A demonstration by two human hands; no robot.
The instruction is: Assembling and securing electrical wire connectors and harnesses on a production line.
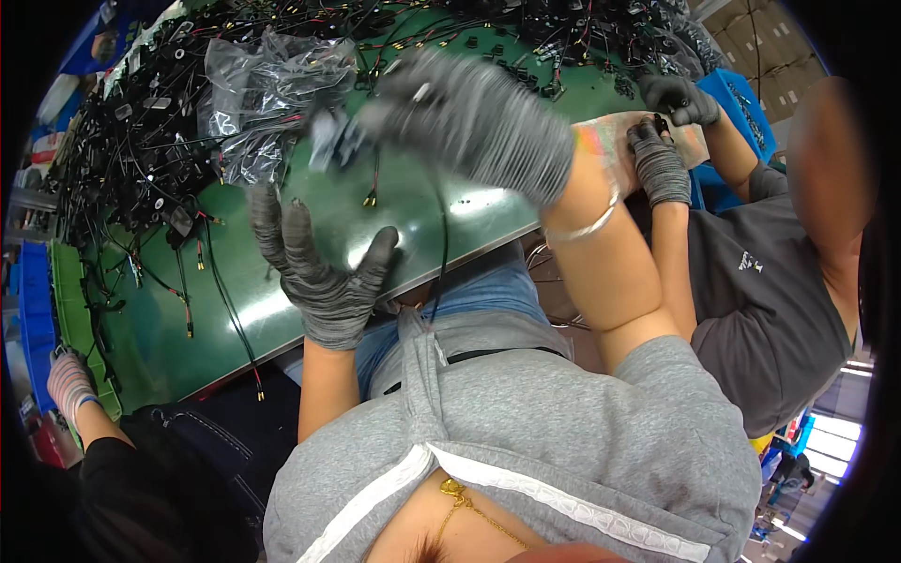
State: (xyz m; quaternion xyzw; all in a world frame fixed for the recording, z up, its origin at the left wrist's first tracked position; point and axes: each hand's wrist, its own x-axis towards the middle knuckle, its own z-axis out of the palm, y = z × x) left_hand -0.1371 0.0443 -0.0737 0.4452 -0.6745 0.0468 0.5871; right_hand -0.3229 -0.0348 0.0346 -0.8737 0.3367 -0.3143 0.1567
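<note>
My left hand (324, 281), in a grey knit glove, is raised over the near edge of the green table with fingers spread and nothing in them. My right hand (469, 117), gloved the same way and smeared by motion, reaches across above the table. Its fingers are closed on a small black part (338, 139) with pale patches, too blurred to name more exactly. A black cable (444, 225) hangs below my right hand past the table edge; its upper end is hidden by the glove. Behind lies a crumpled clear plastic bag (267, 80).
Black cabled parts (141, 141) are heaped along the far and left sides of the green table (244, 291). A green bin (70, 291) stands at the left, near a co-worker's gloved hand (70, 383). At right, another co-worker's gloved hands (662, 164) work beside a blue bin (741, 108).
</note>
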